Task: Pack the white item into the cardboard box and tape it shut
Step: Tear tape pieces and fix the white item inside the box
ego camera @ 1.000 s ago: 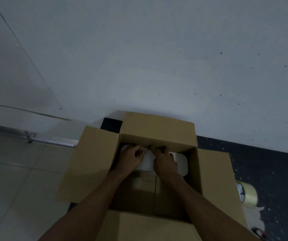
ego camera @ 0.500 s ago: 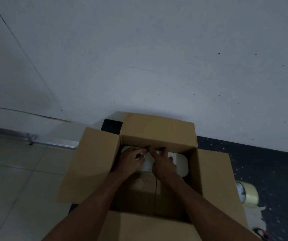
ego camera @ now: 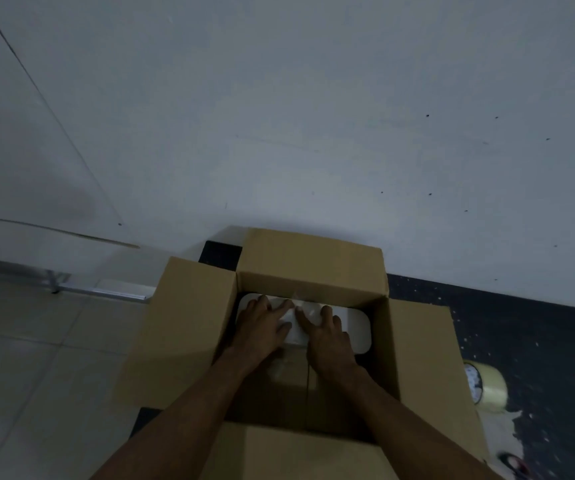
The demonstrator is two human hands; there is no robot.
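Dim grey wall [ego camera: 314, 133] and pale floor tiles [ego camera: 36, 358] surround a cardboard box [ego camera: 189, 327] standing open on the ground. Inside, the white item [ego camera: 357, 329] lies flat against the box's far side, its long axis running left to right, so it sits directly under both sets of fingertips. The left hand [ego camera: 262, 329] and right hand [ego camera: 327, 339] rest on top of it side by side, fingers straight and slightly spread, gripping nothing. The item's right end shows bare past the right hand. All four flaps stand open. Out on the dark floor to the right, a tape roll [ego camera: 487, 388] lies nearest the right hand, which I'd expect to fetch it.
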